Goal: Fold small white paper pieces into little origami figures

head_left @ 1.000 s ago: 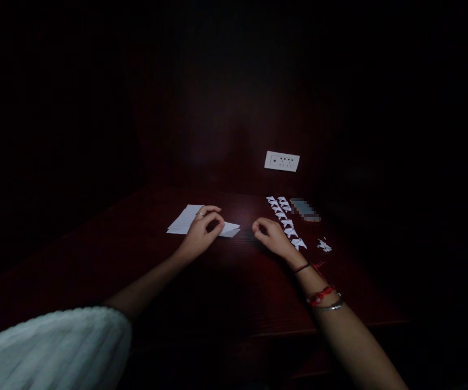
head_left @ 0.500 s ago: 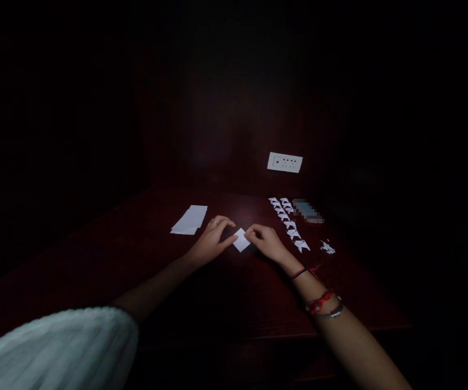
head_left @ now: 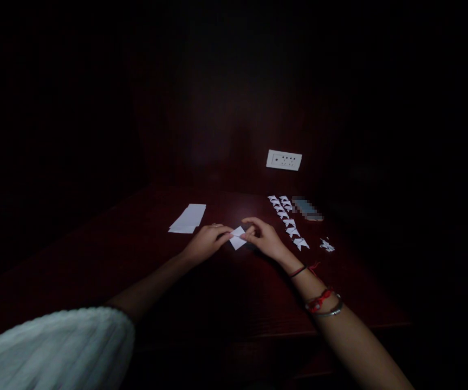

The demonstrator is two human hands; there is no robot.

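A small white square of paper (head_left: pixel 238 244) lies cornerwise on the dark red table, with a crease or folded edge across its middle. My left hand (head_left: pixel 208 242) pinches its left corner between thumb and fingers. On the opposite side my right hand (head_left: pixel 264 238) has its thumb on the right corner, the index finger arched above it and the other fingers curled at the edge. Part of the paper's right side is hidden by that hand. Bracelets circle my right wrist.
White paper sheets (head_left: pixel 188 219) lie to the left. Several folded paper pieces (head_left: pixel 290 222) form rows on the right, beside a blurred flat object (head_left: pixel 307 208) and a small heap of white scraps (head_left: pixel 327 245). A socket plate (head_left: pixel 284 160) is on the wall behind. The surroundings are dark.
My left fingers have closed onto the paper's left corner. My right index finger has lifted off, and a crease line now shows across the paper. The view has shifted slightly.
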